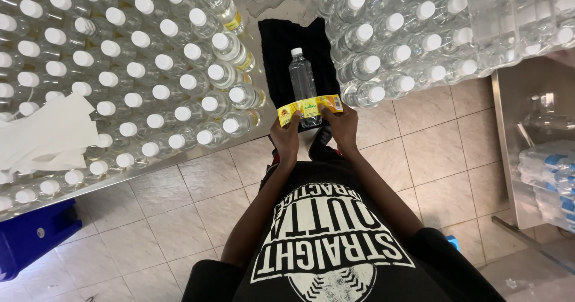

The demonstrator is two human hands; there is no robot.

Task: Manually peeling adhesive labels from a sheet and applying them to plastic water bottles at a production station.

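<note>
i have a clear plastic bottle (303, 83) with a white cap lying on a black cloth (281, 50) on the bench (179, 155), cap pointing away from me, and a yellow label (310, 108) stretched across its lower end. the label looks laid on but not yet wrapped round, so this bottle seems partway labelled. to my left stand many capped bottles (138, 68), a few near the cloth already showing yellow labels; more sit to the right. my left hand (286, 135) pinches the label's left end, my right hand (339, 121) pinches its right end, both arms reaching forward, hands apart with the bottle between them
</note>
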